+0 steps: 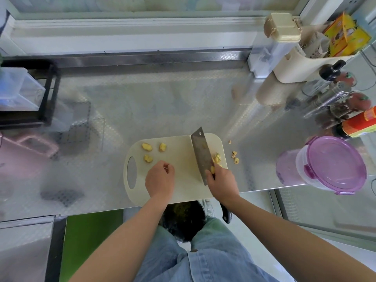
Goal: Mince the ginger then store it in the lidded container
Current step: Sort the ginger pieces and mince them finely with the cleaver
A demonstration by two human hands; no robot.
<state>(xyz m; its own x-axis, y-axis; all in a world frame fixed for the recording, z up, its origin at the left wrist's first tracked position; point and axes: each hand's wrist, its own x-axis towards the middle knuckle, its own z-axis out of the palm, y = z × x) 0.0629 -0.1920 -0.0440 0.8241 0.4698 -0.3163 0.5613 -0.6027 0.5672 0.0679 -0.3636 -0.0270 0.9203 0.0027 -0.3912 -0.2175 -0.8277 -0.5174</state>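
Observation:
A cream cutting board (183, 180) lies at the counter's front edge. Three ginger chunks (147, 147) sit on its left part. Cut ginger pieces (216, 158) lie at its right edge, beside the cleaver (201, 155). My right hand (221, 183) grips the cleaver's handle, with the blade standing on the board. My left hand (160, 178) hovers over the board below the chunks, fingers loosely curled and holding nothing. A few ginger bits (235, 157) lie on the counter right of the board. The clear container with the purple lid (333, 165) stands shut at the right.
Sauce bottles, a metal shaker (327, 98) and a cream caddy (305, 64) crowd the back right. A black rack (46, 92) with a clear bin stands at the left, with a pink item (30, 149) in front of it. The steel counter (142, 102) stretches behind the board.

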